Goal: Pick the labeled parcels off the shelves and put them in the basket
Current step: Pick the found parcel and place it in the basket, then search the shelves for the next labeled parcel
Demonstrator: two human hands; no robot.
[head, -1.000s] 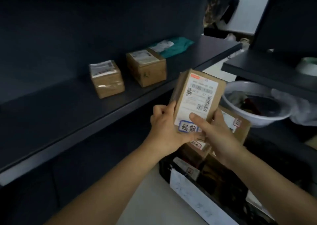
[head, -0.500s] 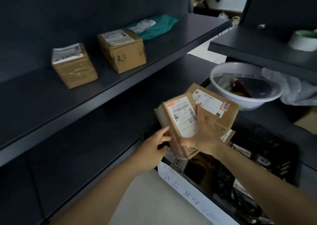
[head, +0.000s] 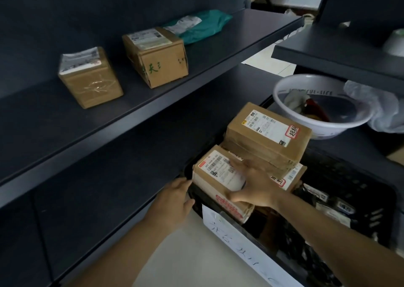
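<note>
A brown labeled parcel lies at the near-left corner of the black basket, and my right hand rests on top of it, fingers spread over its label. My left hand is just left of the parcel at the basket's rim, fingers apart, holding nothing. A bigger labeled parcel sits on other parcels inside the basket. On the upper shelf stand two brown boxes, the left box and the right box, and a green mailer bag.
A white plastic bowl with odds and ends sits right of the basket, beside a crumpled clear bag. A second dark shelf juts in at upper right. A white handwritten sheet hangs on the basket's front. Pale floor lies below.
The parcel went from held up in both hands down into the basket's near-left corner. My left hand let go of it and my right hand now lies flat on top.
</note>
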